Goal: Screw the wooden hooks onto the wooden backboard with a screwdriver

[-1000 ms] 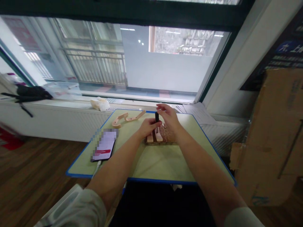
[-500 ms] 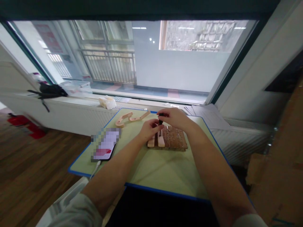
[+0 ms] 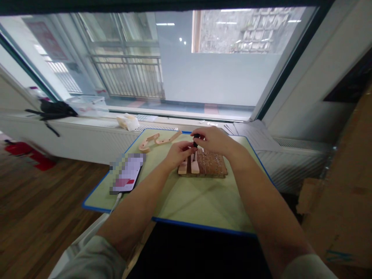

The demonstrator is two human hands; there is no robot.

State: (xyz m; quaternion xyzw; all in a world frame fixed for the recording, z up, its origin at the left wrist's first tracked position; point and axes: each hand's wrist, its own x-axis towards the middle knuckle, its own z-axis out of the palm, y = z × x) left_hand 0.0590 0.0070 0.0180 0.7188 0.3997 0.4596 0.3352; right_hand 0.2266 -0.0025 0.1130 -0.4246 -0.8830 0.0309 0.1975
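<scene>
A small screwdriver (image 3: pixel 195 143) with a black handle stands nearly upright over a brown slatted wooden board (image 3: pixel 213 163). My right hand (image 3: pixel 213 140) is closed around the top of its handle. Lower down, my left hand (image 3: pixel 180 152) is closed, its thumb and fingertips at the bottom of the handle; the fingers partly cover the shaft. The shaft points down at a pale wooden strip (image 3: pixel 195 167) lying on the board. To its left is a second pale strip (image 3: pixel 183 167), partly behind my left hand. The screwdriver's tip is too small to make out.
Curved pale wooden pieces (image 3: pixel 158 141) lie at the back left of the green table (image 3: pixel 197 205). A phone (image 3: pixel 128 173) with a white cable is at the left. Beyond stand a radiator and window sill with papers (image 3: pixel 255 133); a cardboard box (image 3: pixel 337 217) is at the right.
The camera view has tilted down slightly, and everything appears shifted a little. Both hands stay at the screwdriver over the board.
</scene>
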